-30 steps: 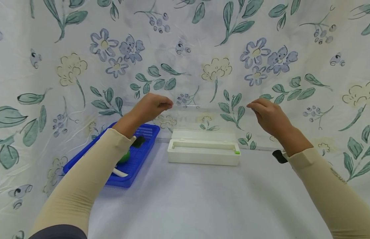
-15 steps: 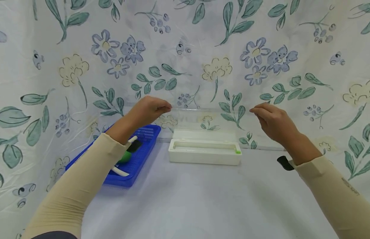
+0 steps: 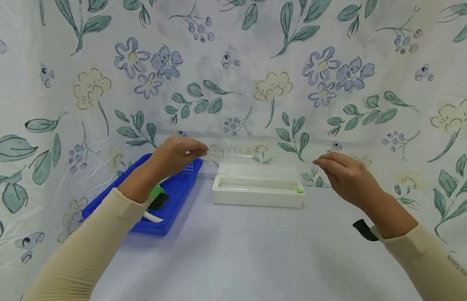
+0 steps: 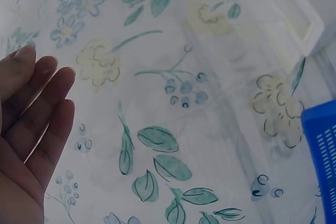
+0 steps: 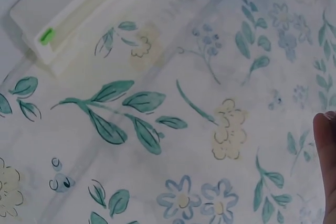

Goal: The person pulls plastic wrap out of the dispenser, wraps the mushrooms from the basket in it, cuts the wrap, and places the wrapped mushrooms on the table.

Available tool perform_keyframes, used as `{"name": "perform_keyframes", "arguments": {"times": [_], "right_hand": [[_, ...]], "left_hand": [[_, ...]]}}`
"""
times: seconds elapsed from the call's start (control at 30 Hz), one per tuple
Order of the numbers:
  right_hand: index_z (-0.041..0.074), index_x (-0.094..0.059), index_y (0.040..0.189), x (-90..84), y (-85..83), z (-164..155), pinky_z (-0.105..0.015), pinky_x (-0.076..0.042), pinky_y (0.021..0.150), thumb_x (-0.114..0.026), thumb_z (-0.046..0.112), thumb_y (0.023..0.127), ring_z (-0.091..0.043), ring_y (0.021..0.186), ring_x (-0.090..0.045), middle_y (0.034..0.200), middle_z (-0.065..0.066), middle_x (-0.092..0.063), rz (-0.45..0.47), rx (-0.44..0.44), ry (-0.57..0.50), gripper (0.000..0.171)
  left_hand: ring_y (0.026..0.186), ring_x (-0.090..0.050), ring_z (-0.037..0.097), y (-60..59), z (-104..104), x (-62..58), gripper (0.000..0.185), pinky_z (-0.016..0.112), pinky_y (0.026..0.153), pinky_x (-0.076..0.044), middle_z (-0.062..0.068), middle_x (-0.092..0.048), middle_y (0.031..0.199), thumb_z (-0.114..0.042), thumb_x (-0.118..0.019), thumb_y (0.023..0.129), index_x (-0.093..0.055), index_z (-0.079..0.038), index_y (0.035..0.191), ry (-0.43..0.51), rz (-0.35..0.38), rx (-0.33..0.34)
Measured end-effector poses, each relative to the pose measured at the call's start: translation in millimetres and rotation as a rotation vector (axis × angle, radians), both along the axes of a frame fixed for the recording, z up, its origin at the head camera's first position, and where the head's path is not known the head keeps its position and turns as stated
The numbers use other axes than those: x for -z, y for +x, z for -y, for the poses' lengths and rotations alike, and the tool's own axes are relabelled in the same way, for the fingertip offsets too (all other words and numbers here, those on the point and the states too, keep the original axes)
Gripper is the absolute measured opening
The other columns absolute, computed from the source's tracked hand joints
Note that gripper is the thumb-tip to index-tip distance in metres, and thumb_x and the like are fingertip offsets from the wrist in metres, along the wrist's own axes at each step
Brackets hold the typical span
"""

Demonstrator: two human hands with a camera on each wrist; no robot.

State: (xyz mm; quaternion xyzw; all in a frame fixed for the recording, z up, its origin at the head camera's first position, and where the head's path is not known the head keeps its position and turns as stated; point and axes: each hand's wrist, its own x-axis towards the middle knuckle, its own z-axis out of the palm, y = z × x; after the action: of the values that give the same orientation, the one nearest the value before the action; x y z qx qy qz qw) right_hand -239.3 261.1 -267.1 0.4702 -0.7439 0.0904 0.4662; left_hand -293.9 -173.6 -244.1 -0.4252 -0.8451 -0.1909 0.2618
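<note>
Film (image 3: 239, 155) is pinched above a white box (image 3: 256, 200).
One end is held in the left hand (image 3: 177, 152), the other in the right hand (image 3: 346, 173), fingertips bunched together; a basket (image 3: 179, 194) is placed left of the box.

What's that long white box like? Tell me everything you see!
The long white box looks like plastic. Its lid stands open behind, showing a hollow inside; a green piece sits at its front right corner. It rests flat on the table, right of the blue basket; neither the left hand nor the right hand touches it.
</note>
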Motion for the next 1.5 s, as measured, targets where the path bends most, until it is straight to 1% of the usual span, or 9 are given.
{"name": "perform_keyframes", "arguments": {"times": [0.2, 0.43, 0.53, 0.6, 0.77, 0.83, 1.1, 1.3, 1.5], "right_hand": [[-0.004, -0.071, 0.093, 20.9, 24.5, -2, -0.029, -0.055, 0.064, -0.041, 0.022, 0.107, -0.025, 0.078, -0.069, 0.089, -0.011, -0.066, -0.025, -0.041, -0.021, 0.041], [0.001, -0.072, 0.091, 61.7, 51.3, -3, -0.016, -0.052, 0.068, -0.047, 0.020, 0.105, -0.018, 0.073, -0.067, 0.088, -0.005, -0.067, 0.106, -0.109, -0.086, 0.035], [0.005, -0.071, 0.098, 90.3, 60.2, -5, -0.013, -0.050, 0.067, -0.048, 0.021, 0.104, -0.010, 0.075, -0.065, 0.091, 0.000, -0.067, 0.330, -0.184, -0.077, 0.028], [0.008, -0.068, 0.104, 110.3, 63.6, -7, -0.013, -0.050, 0.065, -0.058, 0.007, 0.098, -0.007, 0.076, -0.063, 0.092, 0.003, -0.066, 0.515, -0.253, -0.062, 0.012], [0.012, -0.066, 0.110, 151.3, 66.4, -5, -0.016, -0.051, 0.062, -0.068, -0.018, 0.077, -0.002, 0.076, -0.060, 0.089, 0.008, -0.065, 0.916, -0.277, 0.029, 0.044], [0.011, -0.068, 0.109, 164.3, 66.2, -3, -0.017, -0.051, 0.061, -0.067, -0.013, 0.082, 0.000, 0.077, -0.059, 0.089, 0.010, -0.065, 1.024, -0.231, 0.082, 0.036], [0.011, -0.072, 0.101, 201.4, 66.2, -7, -0.018, -0.051, 0.067, -0.066, -0.010, 0.084, 0.001, 0.083, -0.059, 0.095, 0.012, -0.066, 1.063, -0.124, 0.213, 0.028], [0.013, -0.075, 0.100, 213.8, 65.8, -5, -0.019, -0.050, 0.068, -0.069, -0.001, 0.085, 0.003, 0.081, -0.057, 0.094, 0.017, -0.065, 1.129, -0.070, 0.232, 0.021], [0.017, -0.074, 0.091, 226.5, 66.1, -3, -0.011, -0.045, 0.066, -0.073, 0.000, 0.082, 0.006, 0.077, -0.054, 0.087, 0.019, -0.060, 0.984, -0.071, 0.231, 0.020]], "left_hand": [[0.093, -0.068, 0.019, 25.4, 1, 22.2, 0.018, 0.034, 0.079, -0.055, 0.002, -0.073, 0.098, 0.002, -0.075, 0.083, -0.075, -0.007, 0.098, -0.034, -0.034, 0.052], [0.095, -0.067, 0.014, 60.0, 1, 53.2, 0.021, 0.030, 0.079, -0.055, -0.002, -0.071, 0.103, 0.000, -0.068, 0.089, -0.070, -0.009, 0.107, -0.071, 0.174, 0.069], [0.091, -0.066, 0.010, 69.7, 5, 74.2, 0.016, 0.029, 0.076, -0.055, -0.006, -0.070, 0.103, -0.005, -0.063, 0.094, -0.068, -0.015, 0.106, -0.085, 0.329, 0.099], [0.089, -0.065, 0.008, 74.3, 8, 89.5, 0.011, 0.029, 0.074, -0.054, -0.010, -0.070, 0.101, -0.011, -0.060, 0.097, -0.066, -0.018, 0.104, -0.084, 0.434, 0.120], [0.093, -0.065, 0.008, 82.8, 12, 127.9, 0.007, 0.033, 0.075, -0.054, -0.017, -0.068, 0.096, -0.022, -0.059, 0.099, -0.065, -0.024, 0.098, -0.104, 0.627, 0.136], [0.093, -0.065, 0.006, 85.6, 11, 142.6, 0.007, 0.033, 0.076, -0.054, -0.018, -0.067, 0.094, -0.021, -0.060, 0.098, -0.066, -0.025, 0.097, -0.126, 0.652, 0.138], [0.076, -0.053, -0.003, 90.7, -14, 188.4, 0.010, 0.025, 0.070, -0.049, -0.021, -0.058, 0.082, -0.011, -0.068, 0.089, -0.067, -0.020, 0.083, -0.326, 0.516, 0.126], [0.071, -0.048, -0.003, 93.7, -19, 209.0, 0.020, 0.020, 0.064, -0.045, -0.020, -0.051, 0.079, -0.006, -0.072, 0.079, -0.062, -0.022, 0.074, -0.355, 0.381, 0.140], [0.061, -0.040, -0.003, 92.3, -24, 218.0, 0.021, 0.019, 0.058, -0.040, -0.019, -0.044, 0.067, -0.005, -0.073, 0.074, -0.062, -0.021, 0.068, -0.382, 0.233, 0.155]]}}
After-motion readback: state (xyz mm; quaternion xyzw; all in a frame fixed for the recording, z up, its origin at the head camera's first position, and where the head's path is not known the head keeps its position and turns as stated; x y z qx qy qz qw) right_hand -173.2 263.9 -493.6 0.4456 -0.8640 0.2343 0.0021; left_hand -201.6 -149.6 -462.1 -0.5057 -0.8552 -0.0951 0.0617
